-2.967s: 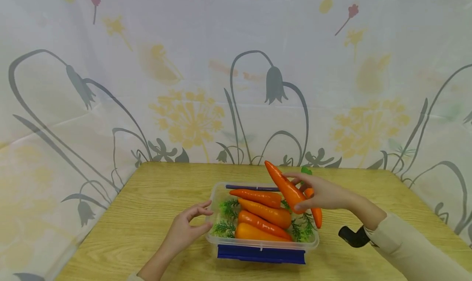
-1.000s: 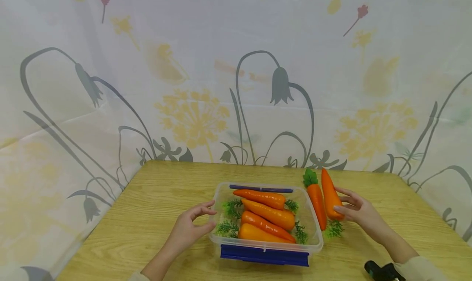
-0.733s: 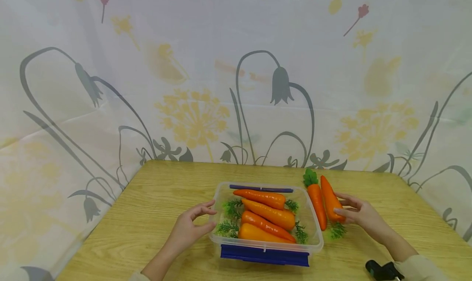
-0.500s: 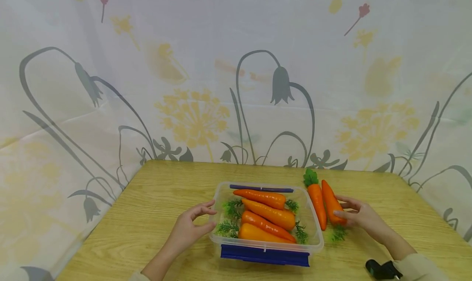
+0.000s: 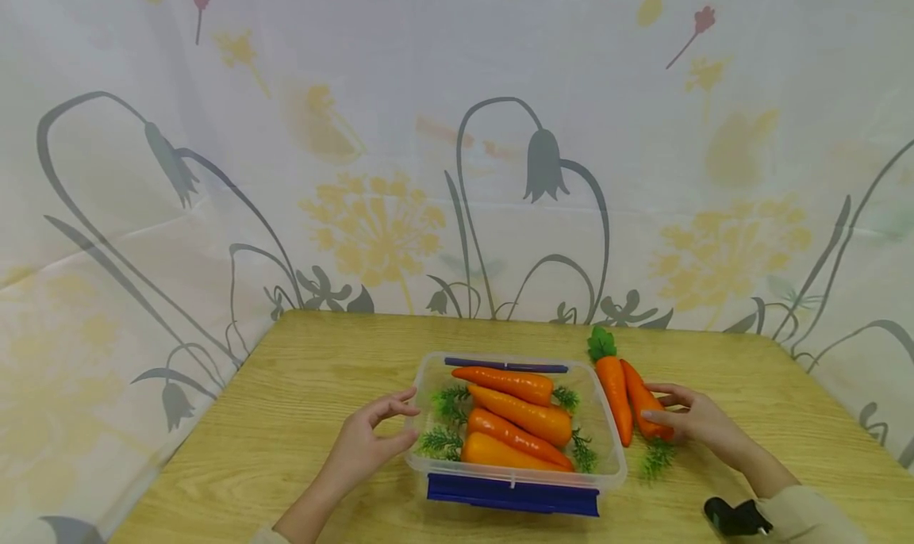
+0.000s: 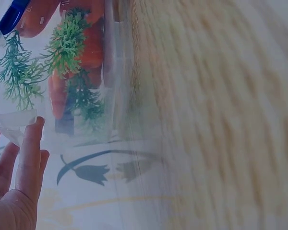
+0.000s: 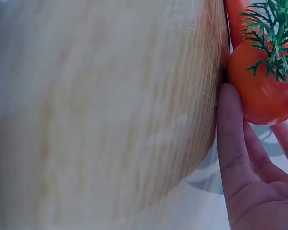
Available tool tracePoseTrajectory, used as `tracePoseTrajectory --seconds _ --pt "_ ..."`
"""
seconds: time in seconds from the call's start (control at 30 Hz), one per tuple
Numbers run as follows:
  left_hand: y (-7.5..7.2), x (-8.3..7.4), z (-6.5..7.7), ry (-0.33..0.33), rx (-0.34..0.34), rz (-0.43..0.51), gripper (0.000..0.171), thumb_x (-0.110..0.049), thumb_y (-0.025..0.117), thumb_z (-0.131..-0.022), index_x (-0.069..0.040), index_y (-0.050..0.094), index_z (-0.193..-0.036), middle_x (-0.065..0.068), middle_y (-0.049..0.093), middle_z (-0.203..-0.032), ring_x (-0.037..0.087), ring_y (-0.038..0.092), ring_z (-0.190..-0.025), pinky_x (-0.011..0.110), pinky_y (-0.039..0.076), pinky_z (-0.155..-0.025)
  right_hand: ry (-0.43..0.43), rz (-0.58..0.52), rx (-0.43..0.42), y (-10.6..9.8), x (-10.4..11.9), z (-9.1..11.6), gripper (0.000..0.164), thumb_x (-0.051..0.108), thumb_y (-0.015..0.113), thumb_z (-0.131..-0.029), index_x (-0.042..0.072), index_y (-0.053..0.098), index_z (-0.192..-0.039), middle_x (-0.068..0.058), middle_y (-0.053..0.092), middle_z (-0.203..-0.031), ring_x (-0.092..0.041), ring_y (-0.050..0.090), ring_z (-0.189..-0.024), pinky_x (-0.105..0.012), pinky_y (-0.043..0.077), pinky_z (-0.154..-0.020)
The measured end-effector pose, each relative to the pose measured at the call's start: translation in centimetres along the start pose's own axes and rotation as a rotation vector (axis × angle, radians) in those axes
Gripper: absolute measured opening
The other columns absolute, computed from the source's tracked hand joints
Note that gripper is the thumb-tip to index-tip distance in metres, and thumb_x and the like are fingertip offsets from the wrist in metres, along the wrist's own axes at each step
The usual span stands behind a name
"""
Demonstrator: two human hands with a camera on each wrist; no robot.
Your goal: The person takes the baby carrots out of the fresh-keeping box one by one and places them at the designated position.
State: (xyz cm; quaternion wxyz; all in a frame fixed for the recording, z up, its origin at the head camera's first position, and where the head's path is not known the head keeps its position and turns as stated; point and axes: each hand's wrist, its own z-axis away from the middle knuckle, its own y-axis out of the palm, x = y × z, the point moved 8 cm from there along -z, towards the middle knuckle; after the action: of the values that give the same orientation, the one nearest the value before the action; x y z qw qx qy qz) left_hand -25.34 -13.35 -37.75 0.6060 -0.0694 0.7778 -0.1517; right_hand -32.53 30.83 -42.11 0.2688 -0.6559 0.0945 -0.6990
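Observation:
A clear plastic box [image 5: 607, 473] with blue latches holds several glossy orange toy carrots [image 5: 521, 413] with feathery green tops. At its left wall is my left hand [image 5: 367, 437], fingers apart and loosely bent, fingertips right at the rim; the left wrist view shows the fingertips by the box corner. To the right of the box, my right hand [image 5: 703, 425] holds another carrot [image 5: 643, 397] between thumb and fingers at its thick end, its feathery top [image 5: 657, 458] toward me. Beside that lies a slimmer carrot [image 5: 614, 397] with broad green leaves, pointing toward me.
The wooden table [image 5: 321, 354] reaches back to a patterned flower curtain [image 5: 400, 132]. A black device [image 5: 735, 519] is strapped at my right wrist. The slimmer carrot lies close along the box's right wall.
My right hand has brought the carrot from over the box to the table on the right. Over the last moments its tip swung left toward the slimmer carrot. The left hand keeps its place.

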Motion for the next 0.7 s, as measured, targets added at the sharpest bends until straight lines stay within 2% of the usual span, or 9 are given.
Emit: tracePoseTrajectory --seconds 0.23,0.4,0.7 --pt "0.1 -0.1 0.0 -0.005 0.012 0.005 0.019 -0.011 0.071 -0.082 -0.005 0.068 -0.101 0.006 0.052 -0.133 0.033 0.045 -0.122 0.057 0.035 -0.097 0.009 0.021 0.019 -0.1 0.1 0.1 0.068 0.025 0.064 -0.088 -0.007 0.033 -0.14 -0.03 0.042 -0.123 -0.029 0.057 -0.096 -0.037 0.053 -0.066" --pt "0.1 -0.2 -0.1 -0.003 0.013 0.001 0.02 -0.011 0.07 -0.083 -0.005 0.067 -0.101 0.007 0.052 -0.133 0.034 0.045 -0.122 0.057 0.034 -0.098 -0.046 0.049 0.016 -0.7 0.8 0.3 0.065 0.023 0.063 -0.089 -0.01 0.034 -0.137 -0.029 0.047 -0.12 -0.026 0.058 -0.089 -0.037 0.053 -0.065" --pt "0.0 -0.1 -0.1 -0.019 0.011 0.009 0.02 -0.011 0.071 -0.083 -0.005 0.067 -0.101 0.006 0.052 -0.133 0.034 0.044 -0.123 0.056 0.035 -0.097 -0.129 0.091 0.006 -1.9 2.5 0.5 0.061 0.02 0.06 -0.092 -0.011 0.034 -0.136 -0.029 0.049 -0.117 -0.022 0.06 -0.089 -0.037 0.054 -0.07"
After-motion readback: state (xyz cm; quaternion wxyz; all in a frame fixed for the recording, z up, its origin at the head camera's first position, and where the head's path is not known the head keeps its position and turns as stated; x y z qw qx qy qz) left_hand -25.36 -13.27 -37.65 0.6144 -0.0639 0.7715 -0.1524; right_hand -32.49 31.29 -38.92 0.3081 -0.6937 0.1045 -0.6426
